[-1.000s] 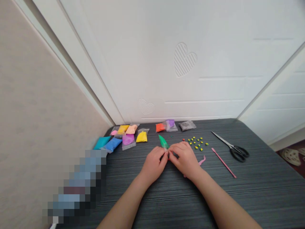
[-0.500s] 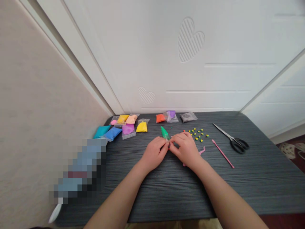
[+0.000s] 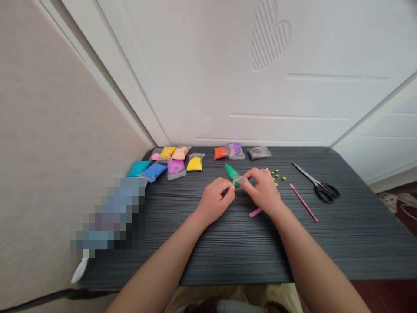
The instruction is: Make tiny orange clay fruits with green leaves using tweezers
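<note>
My left hand and my right hand meet over the middle of the dark table, both pinched on the near end of a small clear bag of green clay. The bag's green end points away from me, lifted a little off the tabletop. Just right of my right hand lie several tiny yellow and green clay bits. A pink tool pokes out from under my right wrist.
Several clay bags lie along the back: teal, blue, magenta, yellow, orange, purple, grey. A pink stick and black scissors lie to the right. White panelled wall behind.
Both hands have lifted the green bag slightly and shifted right and away from me. The camera has tilted down, so more of the table's near edge shows.
</note>
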Motion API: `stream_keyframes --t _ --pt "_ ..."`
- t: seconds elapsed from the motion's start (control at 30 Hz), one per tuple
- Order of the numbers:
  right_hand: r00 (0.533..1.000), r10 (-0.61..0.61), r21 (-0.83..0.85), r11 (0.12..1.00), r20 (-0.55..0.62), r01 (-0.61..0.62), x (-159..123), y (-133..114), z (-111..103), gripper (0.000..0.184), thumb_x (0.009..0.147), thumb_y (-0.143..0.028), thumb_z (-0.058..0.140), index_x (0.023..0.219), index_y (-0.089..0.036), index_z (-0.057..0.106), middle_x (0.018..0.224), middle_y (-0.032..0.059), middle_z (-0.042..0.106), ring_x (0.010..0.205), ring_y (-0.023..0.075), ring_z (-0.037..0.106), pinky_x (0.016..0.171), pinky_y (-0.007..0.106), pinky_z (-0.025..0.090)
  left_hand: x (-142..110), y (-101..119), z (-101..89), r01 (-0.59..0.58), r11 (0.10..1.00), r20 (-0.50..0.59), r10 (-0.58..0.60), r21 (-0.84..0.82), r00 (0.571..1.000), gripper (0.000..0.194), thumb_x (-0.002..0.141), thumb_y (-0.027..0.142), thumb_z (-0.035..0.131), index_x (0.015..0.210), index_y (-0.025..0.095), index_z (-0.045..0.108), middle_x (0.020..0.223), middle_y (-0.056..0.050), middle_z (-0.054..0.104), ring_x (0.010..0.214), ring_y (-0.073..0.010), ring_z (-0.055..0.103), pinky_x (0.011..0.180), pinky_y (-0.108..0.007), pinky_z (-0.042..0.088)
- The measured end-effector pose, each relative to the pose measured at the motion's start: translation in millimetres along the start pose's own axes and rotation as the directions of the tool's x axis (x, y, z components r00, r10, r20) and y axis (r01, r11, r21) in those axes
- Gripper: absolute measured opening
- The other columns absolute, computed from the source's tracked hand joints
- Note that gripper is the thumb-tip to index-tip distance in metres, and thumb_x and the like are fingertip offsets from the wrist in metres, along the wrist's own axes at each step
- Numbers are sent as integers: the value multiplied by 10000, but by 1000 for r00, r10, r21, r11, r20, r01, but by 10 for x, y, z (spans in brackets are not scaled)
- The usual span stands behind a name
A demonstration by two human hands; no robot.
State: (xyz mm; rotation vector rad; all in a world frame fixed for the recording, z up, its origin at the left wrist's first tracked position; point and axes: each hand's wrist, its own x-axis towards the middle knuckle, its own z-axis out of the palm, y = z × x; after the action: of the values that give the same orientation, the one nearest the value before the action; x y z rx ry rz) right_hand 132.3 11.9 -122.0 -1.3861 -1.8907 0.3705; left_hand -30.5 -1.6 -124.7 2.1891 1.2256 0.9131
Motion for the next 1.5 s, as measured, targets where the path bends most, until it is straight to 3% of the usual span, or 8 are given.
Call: stream_keyframes --t 0.2,0.37,0.53,0.73,0.93,1.1,1.27,1.5 --pt "998 58 178 982 34 -63 -37 -57 30 98 775 -254 473 756 -205 555 770 5 602 749 156 531 706 288 368 -7 -83 -36 -74 996 -121 80 54 989 101 801 237 441 815 178 521 838 -33 548 851 -157 494 798 -306 388" --pt "984 160 387 904 80 -179 -34 -47 56 163 793 -329 456 719 -193 508 686 -10 563 657 127 527 618 254 399 16 -89 -17 -86 961 -222 146 262 964 596 695 321 592 1222 175 353 1216 -111 449 1157 -244 356 982 -426 238" --pt "960 202 552 787 193 -276 -17 -41 59 184 766 -360 490 721 -182 497 623 -30 531 566 95 500 536 218 393 27 -132 -12 -59 933 -173 128 356 977 512 716 308 592 1188 199 428 1177 -70 520 1159 -238 363 1015 -439 161" --pt "939 250 613 711 236 -344 -20 30 52 194 743 -373 518 725 -181 506 655 -18 580 591 104 529 559 224 404 17 -173 -14 -108 939 -166 169 325 972 471 716 357 584 1133 165 483 1104 -79 525 1094 -226 394 977 -394 274" --pt "950 255 601 737 180 -311 -32 67 67 172 739 -361 538 768 -195 505 712 -10 581 645 117 543 583 235 415 25 -198 -6 -110 950 -187 170 293 967 401 731 272 568 1115 182 497 1077 -74 514 1083 -217 398 968 -394 299" --pt "979 166 563 800 120 -205 -22 64 65 122 756 -304 518 800 -213 584 920 20 584 851 148 543 767 300 415 34 -272 15 -87 950 -212 155 301 965 375 739 271 558 1099 174 513 1063 -79 522 1048 -214 420 946 -395 321" --pt "984 77 534 832 160 -151 -47 28 71 178 790 -261 482 842 -240 651 1017 23 573 989 155 508 902 316 346 29 -335 35 -77 938 -241 165 337 956 430 736 210 554 1161 209 493 1094 -72 503 1048 -211 415 945 -393 315" --pt "982 125 491 853 139 -178 -60 -1 109 105 783 -288 534 762 -234 621 1030 12 521 1054 142 461 921 292 333 22 -334 56 -107 941 -202 179 322 963 411 730 269 579 1136 232 527 1056 -62 511 1011 -208 425 921 -387 327"
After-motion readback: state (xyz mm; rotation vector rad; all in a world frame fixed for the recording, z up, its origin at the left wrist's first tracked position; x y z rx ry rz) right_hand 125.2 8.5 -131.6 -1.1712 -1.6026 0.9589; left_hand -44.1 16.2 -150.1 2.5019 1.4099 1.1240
